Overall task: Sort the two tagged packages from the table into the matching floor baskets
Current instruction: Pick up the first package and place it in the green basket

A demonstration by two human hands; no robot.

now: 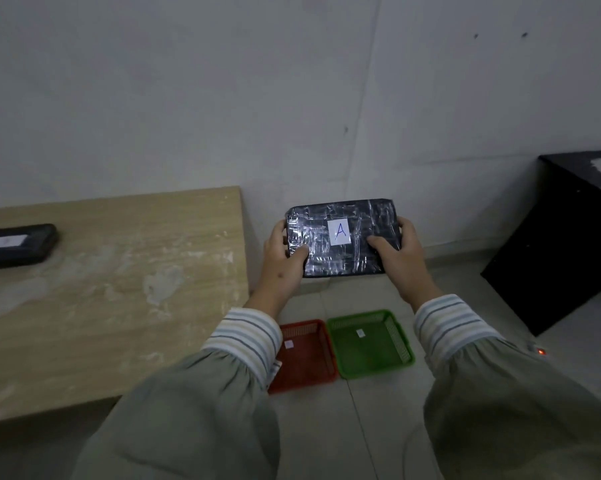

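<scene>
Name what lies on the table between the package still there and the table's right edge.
Nothing: in the head view, the table between that package and the right edge shows only bare, pale-smudged wood.

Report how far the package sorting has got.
Nothing is sorted yet: the red basket and green basket hold only their small tags. In hand: the package marked A, gripped by the left hand and right hand beyond the table's edge. Left: basketing it, then the second package on the table.
</scene>
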